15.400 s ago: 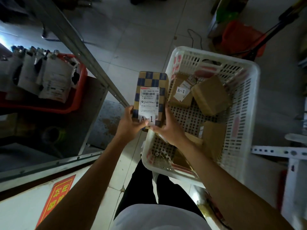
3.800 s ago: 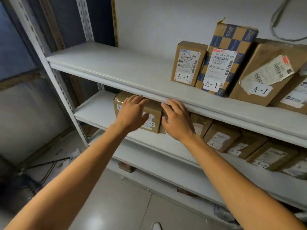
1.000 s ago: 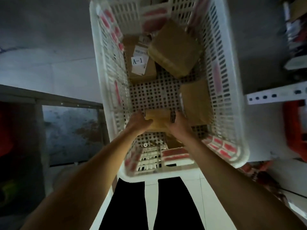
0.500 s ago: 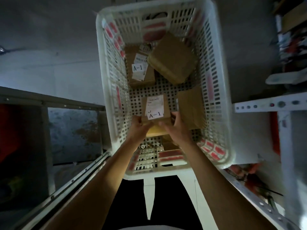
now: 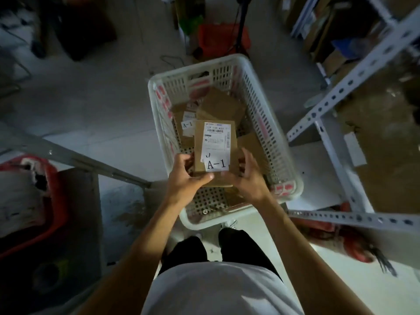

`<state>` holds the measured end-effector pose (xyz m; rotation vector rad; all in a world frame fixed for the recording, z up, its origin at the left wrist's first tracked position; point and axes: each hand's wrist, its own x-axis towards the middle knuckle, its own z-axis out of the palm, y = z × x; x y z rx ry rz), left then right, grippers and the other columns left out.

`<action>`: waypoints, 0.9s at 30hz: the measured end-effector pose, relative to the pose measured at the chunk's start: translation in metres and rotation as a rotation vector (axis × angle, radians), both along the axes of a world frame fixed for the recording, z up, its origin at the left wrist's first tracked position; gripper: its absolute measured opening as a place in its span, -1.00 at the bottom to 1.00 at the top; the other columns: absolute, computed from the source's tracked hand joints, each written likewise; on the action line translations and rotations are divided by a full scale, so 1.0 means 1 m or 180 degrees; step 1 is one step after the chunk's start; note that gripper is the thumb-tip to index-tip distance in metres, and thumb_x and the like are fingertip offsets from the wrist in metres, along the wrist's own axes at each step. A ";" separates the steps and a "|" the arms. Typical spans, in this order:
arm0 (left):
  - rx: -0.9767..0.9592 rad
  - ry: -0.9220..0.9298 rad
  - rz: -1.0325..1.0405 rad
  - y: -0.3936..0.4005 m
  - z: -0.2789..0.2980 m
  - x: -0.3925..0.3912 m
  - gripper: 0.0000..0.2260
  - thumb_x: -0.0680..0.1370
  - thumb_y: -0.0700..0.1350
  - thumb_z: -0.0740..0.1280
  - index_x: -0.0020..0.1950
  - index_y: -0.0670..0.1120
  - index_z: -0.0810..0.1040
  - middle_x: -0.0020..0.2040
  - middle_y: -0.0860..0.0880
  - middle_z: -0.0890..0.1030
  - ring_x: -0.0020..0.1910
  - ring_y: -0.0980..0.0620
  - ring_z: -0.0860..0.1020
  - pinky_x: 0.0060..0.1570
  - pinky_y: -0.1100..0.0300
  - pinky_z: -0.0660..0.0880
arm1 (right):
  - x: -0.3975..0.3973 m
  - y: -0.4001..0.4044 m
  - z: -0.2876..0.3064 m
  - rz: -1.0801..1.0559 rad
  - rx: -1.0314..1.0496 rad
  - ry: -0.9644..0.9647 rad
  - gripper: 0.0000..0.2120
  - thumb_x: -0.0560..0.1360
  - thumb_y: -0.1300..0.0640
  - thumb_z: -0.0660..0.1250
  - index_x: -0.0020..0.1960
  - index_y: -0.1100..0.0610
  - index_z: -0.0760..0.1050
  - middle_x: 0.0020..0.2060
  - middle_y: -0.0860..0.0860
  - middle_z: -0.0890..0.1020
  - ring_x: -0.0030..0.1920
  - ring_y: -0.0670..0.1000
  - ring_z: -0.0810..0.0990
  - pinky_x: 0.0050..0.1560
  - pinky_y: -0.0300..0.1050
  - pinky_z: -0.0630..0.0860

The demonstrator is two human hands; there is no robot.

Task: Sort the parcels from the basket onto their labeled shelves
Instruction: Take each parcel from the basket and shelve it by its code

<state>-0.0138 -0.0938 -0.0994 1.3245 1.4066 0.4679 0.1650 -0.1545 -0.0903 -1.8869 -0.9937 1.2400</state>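
Pretty tight spot here: the white plastic basket (image 5: 268, 133) sits on the pale tiled floor (image 5: 102, 105) with a grey metal rail (image 5: 91, 162) cutting in diagonally on the left and a white perforated shelf frame (image 5: 336, 142) close on the right, so the open room is mostly straight up above the basket and toward the far floor. Both hands hold a small cardboard box (image 5: 216, 153) above the near half of the basket, clear of its rim. The left hand (image 5: 188, 180) grips the box's near left corner, thumb curled across the front edge; the right hand (image 5: 247, 178) has its fingers bent around the right side, though how firmly they touch is hard to tell. The box is a flat brown rectangle, long axis running near to far, label face up, with a white sticker reading A-1 (image 5: 217, 164) at the near end. Down in the basket, another brown parcel tagged A-1 (image 5: 187, 130) lies at the left wall, a plain one (image 5: 221, 105) behind it. The basket walls are slotted lattice, the bottom dotted with round holes.
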 end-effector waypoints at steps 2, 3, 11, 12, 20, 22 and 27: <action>-0.0047 -0.0069 -0.0395 -0.008 0.006 -0.011 -0.16 0.30 -0.05 0.62 0.50 0.04 0.29 0.34 0.09 0.52 0.32 0.12 0.49 0.35 0.00 0.45 | -0.014 -0.025 0.005 -0.0113 0.0161 -0.0131 -0.04 0.28 -0.22 0.53 0.55 -0.12 0.14 0.32 -0.13 0.46 0.39 0.09 0.37 0.39 0.21 0.37; -0.0024 -0.0023 -0.0610 -0.014 0.009 -0.017 -0.10 0.30 -0.02 0.61 0.55 0.08 0.24 0.41 0.07 0.47 0.37 0.12 0.44 0.38 0.00 0.41 | -0.022 -0.039 0.007 -0.0233 0.0223 -0.0168 -0.06 0.28 -0.16 0.55 0.55 -0.14 0.15 0.24 -0.22 0.45 0.35 0.07 0.36 0.39 0.19 0.36; 0.0165 0.0032 -0.1907 -0.087 0.029 -0.039 -0.15 0.40 -0.12 0.56 0.58 0.02 0.19 0.41 0.09 0.46 0.37 0.18 0.40 0.27 0.30 0.39 | -0.085 -0.158 0.024 -0.1268 0.0687 0.0203 -0.21 0.27 -0.04 0.65 0.38 -0.11 0.32 0.16 -0.11 0.61 0.16 -0.09 0.62 0.10 -0.03 0.62; 0.0144 0.0018 -0.2049 -0.098 0.031 -0.036 -0.16 0.41 -0.13 0.56 0.58 0.00 0.19 0.38 0.11 0.47 0.34 0.21 0.40 0.21 0.38 0.40 | -0.088 -0.175 0.026 -0.1422 0.0687 0.0173 -0.19 0.27 -0.02 0.65 0.39 -0.07 0.31 0.15 -0.15 0.61 0.15 -0.16 0.62 0.06 -0.15 0.61; 0.0075 -0.0535 -0.3299 -0.216 0.036 0.041 -0.28 0.39 -0.26 0.56 0.46 0.06 0.35 0.30 0.19 0.54 0.29 0.30 0.48 0.17 0.30 0.52 | -0.072 -0.325 0.043 -0.2667 0.0830 -0.0089 -0.17 0.30 0.29 0.62 0.43 -0.02 0.29 0.19 -0.22 0.53 0.19 -0.34 0.52 -0.05 -0.38 0.55; 0.0149 -0.0658 -0.3663 -0.254 0.045 0.076 -0.27 0.40 -0.32 0.53 0.47 0.03 0.32 0.23 0.27 0.51 0.23 0.36 0.50 0.10 0.44 0.48 | -0.057 -0.367 0.049 -0.2989 0.0903 -0.0311 -0.16 0.30 0.24 0.62 0.42 -0.10 0.26 0.21 -0.27 0.51 0.21 -0.36 0.50 -0.01 -0.41 0.53; 0.0550 -0.0903 -0.4439 -0.362 0.078 0.156 -0.20 0.39 -0.09 0.59 0.51 0.14 0.23 0.21 0.32 0.47 0.18 0.42 0.46 0.10 0.60 0.37 | -0.020 -0.482 0.074 -0.3794 0.0929 -0.1010 -0.11 0.29 0.10 0.64 0.32 -0.43 0.16 0.26 -0.26 0.49 0.30 -0.21 0.50 0.19 -0.17 0.57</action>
